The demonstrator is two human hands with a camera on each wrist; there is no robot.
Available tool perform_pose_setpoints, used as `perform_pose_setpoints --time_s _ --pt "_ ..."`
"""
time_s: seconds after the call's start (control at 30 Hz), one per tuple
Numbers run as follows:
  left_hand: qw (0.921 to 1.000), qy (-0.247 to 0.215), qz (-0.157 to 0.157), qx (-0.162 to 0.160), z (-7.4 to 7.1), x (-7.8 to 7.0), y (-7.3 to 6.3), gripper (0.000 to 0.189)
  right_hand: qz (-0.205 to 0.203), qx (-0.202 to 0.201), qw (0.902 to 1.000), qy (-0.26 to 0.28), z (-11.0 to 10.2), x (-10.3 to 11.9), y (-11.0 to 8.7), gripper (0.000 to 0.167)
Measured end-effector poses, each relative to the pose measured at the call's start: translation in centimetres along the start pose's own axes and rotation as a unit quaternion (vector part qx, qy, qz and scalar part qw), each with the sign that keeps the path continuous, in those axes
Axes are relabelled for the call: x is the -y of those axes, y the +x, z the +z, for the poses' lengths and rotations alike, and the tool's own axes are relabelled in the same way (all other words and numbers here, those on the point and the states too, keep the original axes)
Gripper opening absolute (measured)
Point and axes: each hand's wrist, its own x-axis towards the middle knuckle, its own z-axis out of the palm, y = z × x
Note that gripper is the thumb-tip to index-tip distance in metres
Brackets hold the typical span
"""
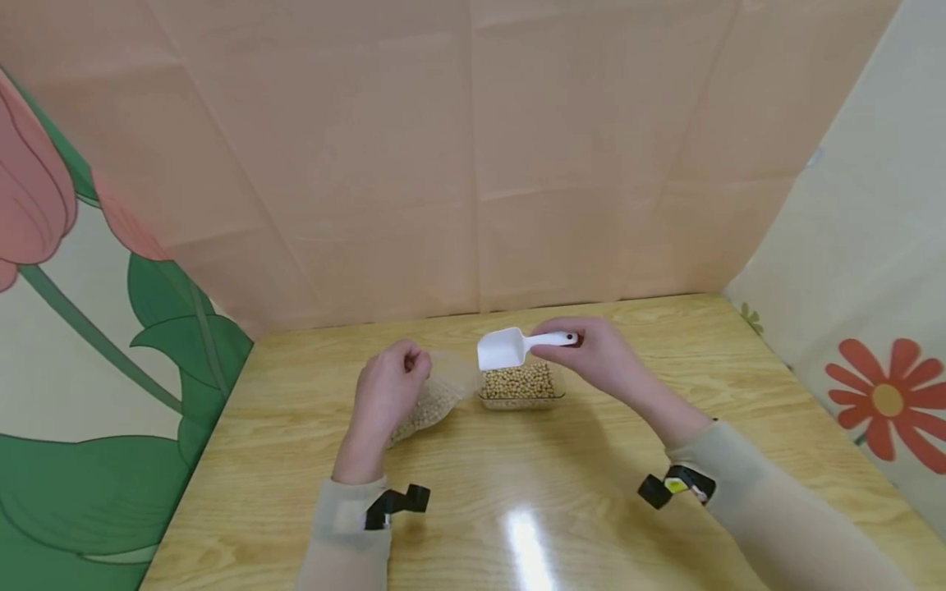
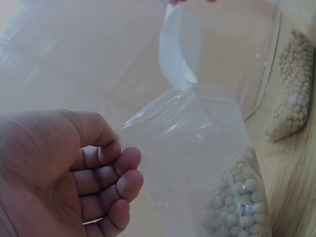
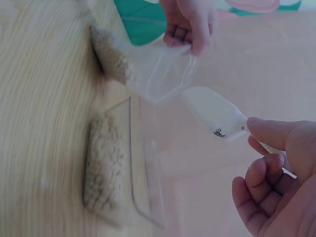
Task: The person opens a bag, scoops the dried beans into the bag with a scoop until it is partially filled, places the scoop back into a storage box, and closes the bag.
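Note:
Between thumb and fingers, my left hand [image 1: 390,382] pinches the top edge of a clear plastic bag [image 2: 182,148]. Pale round beans [image 2: 242,197] lie in the bag's lower part, and its mouth gapes toward the scoop. My right hand [image 1: 597,355] grips the handle of a white scoop [image 1: 502,349], held in the air above a clear box [image 1: 523,404]. That box holds many yellowish beans [image 1: 517,382]. In the right wrist view the scoop's tip [image 3: 197,98] is close to the bag's mouth; its bowl appears without beans.
The box and the bag's bottom rest on a wood-grain table [image 1: 480,492]. Behind it hangs a pinkish cloth [image 1: 473,164]. Walls with painted flowers [image 1: 887,402] stand at both sides.

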Motion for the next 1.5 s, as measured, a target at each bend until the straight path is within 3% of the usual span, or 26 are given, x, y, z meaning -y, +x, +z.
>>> perform_pose_setpoints --time_s 0.27,0.7,0.97,1.5 --pt "0.9999 0.000 0.010 -0.003 0.0 0.1 0.1 0.018 0.026 -0.008 0.9995 -0.018 -1.5 -2.3 -0.8 0.030" --pt "0.9999 0.005 0.010 -0.008 -0.1 -0.1 0.1 0.018 0.022 0.008 0.9953 -0.094 -2.8 -4.8 -0.7 0.030" --pt "0.9999 0.002 0.014 -0.009 -0.1 0.0 0.0 0.018 0.010 0.051 0.9905 -0.127 -3.8 -4.6 0.3 0.022" --pt "0.9998 0.006 0.014 -0.008 -0.2 0.0 0.0 0.018 0.009 0.126 0.9674 -0.219 -3.7 -2.0 2.1 0.023"
